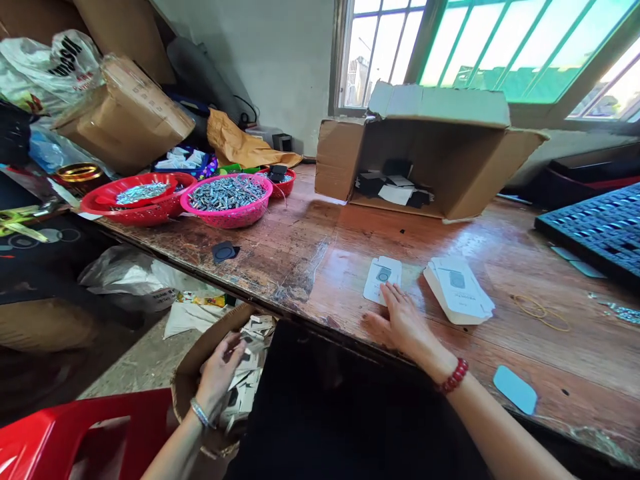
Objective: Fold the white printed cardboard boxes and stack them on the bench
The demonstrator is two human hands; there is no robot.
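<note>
My right hand (403, 319) lies palm down on the wooden table, fingers stretched out and thumb spread. Its fingertips rest on the lower edge of a small pile of white printed cards (376, 283) with a dark round design. To its right stands a thicker stack of similar white cards (461, 290). Down at the left, my left hand (220, 372) is over a cardboard box (187, 373) that holds many small white and black pieces (245, 387). Its fingers are loosely bent and apart, with nothing plainly held; the fingertips are partly hidden.
An open carton (340, 160) on its side holds black and white pieces. Pink (225, 219) and red basins (133, 217) with small metal parts stand at the left. A black grid tray (595, 227), rubber bands (540, 313) and a pale blue card (515, 389) lie right. A red stool (30, 433) is below left.
</note>
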